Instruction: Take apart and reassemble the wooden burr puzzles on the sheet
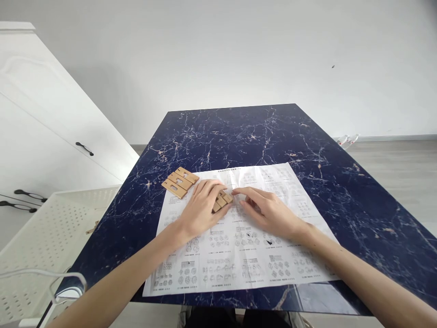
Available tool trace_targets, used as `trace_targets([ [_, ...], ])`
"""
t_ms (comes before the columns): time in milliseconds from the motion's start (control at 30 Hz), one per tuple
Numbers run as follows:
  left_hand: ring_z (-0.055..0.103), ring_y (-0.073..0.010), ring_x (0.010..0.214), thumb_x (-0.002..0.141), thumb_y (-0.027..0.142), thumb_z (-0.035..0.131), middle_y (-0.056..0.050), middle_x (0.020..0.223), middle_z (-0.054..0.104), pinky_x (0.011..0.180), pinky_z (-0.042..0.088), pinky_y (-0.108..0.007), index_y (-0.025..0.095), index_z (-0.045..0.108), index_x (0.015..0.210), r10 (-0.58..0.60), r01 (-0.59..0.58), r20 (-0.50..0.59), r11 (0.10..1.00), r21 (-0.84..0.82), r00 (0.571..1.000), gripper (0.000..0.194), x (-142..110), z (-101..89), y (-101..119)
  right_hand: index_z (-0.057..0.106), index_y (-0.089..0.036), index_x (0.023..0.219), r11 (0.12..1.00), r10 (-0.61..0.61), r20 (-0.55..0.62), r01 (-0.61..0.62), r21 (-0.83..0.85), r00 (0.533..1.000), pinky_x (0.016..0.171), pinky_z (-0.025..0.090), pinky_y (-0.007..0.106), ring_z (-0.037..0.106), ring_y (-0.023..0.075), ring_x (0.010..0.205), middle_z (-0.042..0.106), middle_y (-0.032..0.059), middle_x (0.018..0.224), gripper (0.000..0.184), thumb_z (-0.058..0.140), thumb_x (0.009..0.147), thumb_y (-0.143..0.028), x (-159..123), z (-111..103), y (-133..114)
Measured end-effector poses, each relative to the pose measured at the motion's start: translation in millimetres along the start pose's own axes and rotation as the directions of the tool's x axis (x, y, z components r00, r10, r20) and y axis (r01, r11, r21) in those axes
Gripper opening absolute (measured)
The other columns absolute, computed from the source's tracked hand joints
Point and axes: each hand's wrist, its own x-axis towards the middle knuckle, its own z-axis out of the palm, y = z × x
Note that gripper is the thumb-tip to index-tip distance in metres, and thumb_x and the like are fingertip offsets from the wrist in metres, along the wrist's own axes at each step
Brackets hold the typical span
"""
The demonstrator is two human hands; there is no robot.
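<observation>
Lying under left hand (201, 207), wooden blocks (221, 200), right hand (268, 209) beside.

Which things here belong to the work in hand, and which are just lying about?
Work in hand:
wooden blocks, in the left hand
printed sheet
numbered wooden plates, probably

Seemingly lying about:
white basket
white cable

Left hand (204, 205) and right hand (269, 210): bare, slim-fingered. Forearms (136, 273): bare over their visible length. Lap: black clothing (212, 318), greyish at outer sides; garment type indeterminate.
</observation>
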Motion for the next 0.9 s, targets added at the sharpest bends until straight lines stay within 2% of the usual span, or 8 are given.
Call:
trace_targets([
  [67, 0.061, -0.0340, 0.131, 0.106, 0.028, 0.066, -0.012, 0.136, 0.064, 0.111, 0.054, -0.058, 0.025, 0.060, 0.131, 0.003, 0.001, -0.065, 0.999, 0.052, 0.998, 0.026, -0.1, -0.2, -2.0, 0.065, -0.018, 0.140, 1.000, 0.023, 0.014, -0.023, 0.003, 1.000, 0.062, 0.051, 0.035, 0.063, 0.0170, 0.065, 0.080, 0.0112, 0.107, 0.038, 0.044, 0.112, -0.033, 0.0, -1.2, -1.1],
  [167, 0.058, -0.0354, 0.136, 0.103, 0.019, 0.064, -0.013, 0.136, 0.064, 0.113, 0.053, -0.059, 0.024, 0.064, 0.124, 0.023, -0.008, -0.118, 0.992, 0.124, 0.993, 0.022, 0.7, -1.9, -4.6, 0.067, -0.019, 0.135, 1.000, 0.019, 0.021, -0.019, -0.001, 1.000, 0.058, 0.045, 0.033, 0.058, 0.0149, 0.060, 0.079, 0.0098, 0.103, 0.035, 0.044, 0.111, -0.033, 0.7, -2.3, -2.7],
  [300, 0.057, -0.0365, 0.137, 0.105, 0.028, 0.070, -0.012, 0.133, 0.069, 0.115, 0.050, -0.061, 0.022, 0.069, 0.111, 0.064, -0.040, -0.120, 0.982, 0.187, 0.991, 0.008, 3.2, -7.3, -8.5, 0.066, -0.020, 0.132, 1.000, 0.015, 0.015, -0.015, 0.003, 1.000, 0.060, 0.046, 0.034, 0.059, 0.0155, 0.061, 0.078, 0.0089, 0.104, 0.033, 0.044, 0.110, -0.033, 1.1, -2.2, -2.6],
  [367, 0.057, -0.0367, 0.135, 0.104, 0.034, 0.073, -0.011, 0.131, 0.071, 0.114, 0.050, -0.063, 0.022, 0.072, 0.106, 0.085, -0.062, -0.112, 0.978, 0.197, 0.990, 0.012, 4.3, -11.0, -11.5, 0.066, -0.021, 0.131, 1.000, 0.019, 0.012, -0.019, 0.005, 1.000, 0.061, 0.046, 0.034, 0.059, 0.0158, 0.062, 0.078, 0.0088, 0.105, 0.032, 0.044, 0.110, -0.033, 0.8, -1.9, -1.5],
  [500, 0.057, -0.0361, 0.135, 0.102, 0.029, 0.076, -0.008, 0.130, 0.075, 0.115, 0.048, -0.065, 0.024, 0.078, 0.094, 0.094, -0.074, -0.101, 0.980, 0.183, 0.990, 0.010, 5.8, -17.8, -17.5, 0.065, -0.022, 0.130, 1.000, 0.026, 0.019, -0.025, -0.006, 0.999, 0.060, 0.045, 0.034, 0.058, 0.0150, 0.061, 0.079, 0.0091, 0.108, 0.031, 0.043, 0.111, -0.032, 0.5, -1.5, 0.4],
  [600, 0.059, -0.0376, 0.131, 0.099, 0.030, 0.080, -0.009, 0.124, 0.077, 0.112, 0.050, -0.066, 0.023, 0.077, 0.082, 0.094, -0.065, -0.132, 0.977, 0.204, 0.987, 0.019, 6.7, -19.9, -18.6, 0.065, -0.022, 0.130, 1.000, 0.021, 0.017, -0.021, -0.007, 1.000, 0.062, 0.046, 0.035, 0.058, 0.0156, 0.062, 0.079, 0.0092, 0.109, 0.031, 0.044, 0.110, -0.031, 1.1, -1.1, 0.4],
  [733, 0.064, -0.0373, 0.118, 0.099, 0.035, 0.079, -0.009, 0.108, 0.080, 0.109, 0.050, -0.068, 0.022, 0.071, 0.065, 0.137, -0.066, -0.239, 0.957, 0.283, 0.961, 0.037, 7.3, -19.6, -15.1, 0.066, -0.023, 0.130, 1.000, -0.003, 0.002, 0.003, -0.004, 1.000, 0.067, 0.050, 0.036, 0.062, 0.0170, 0.066, 0.079, 0.0092, 0.115, 0.031, 0.044, 0.110, -0.031, 2.1, -0.8, 0.2],
  [900, 0.064, -0.0364, 0.112, 0.098, 0.029, 0.078, -0.008, 0.099, 0.080, 0.108, 0.048, -0.068, 0.022, 0.068, 0.059, 0.153, -0.042, -0.268, 0.925, 0.378, 0.951, 0.041, 6.6, -20.9, -11.4, 0.066, -0.022, 0.131, 1.000, 0.003, -0.003, -0.004, -0.017, 1.000, 0.065, 0.050, 0.036, 0.061, 0.0165, 0.065, 0.079, 0.0099, 0.116, 0.032, 0.043, 0.110, -0.030, 2.1, 0.2, 2.9],
])
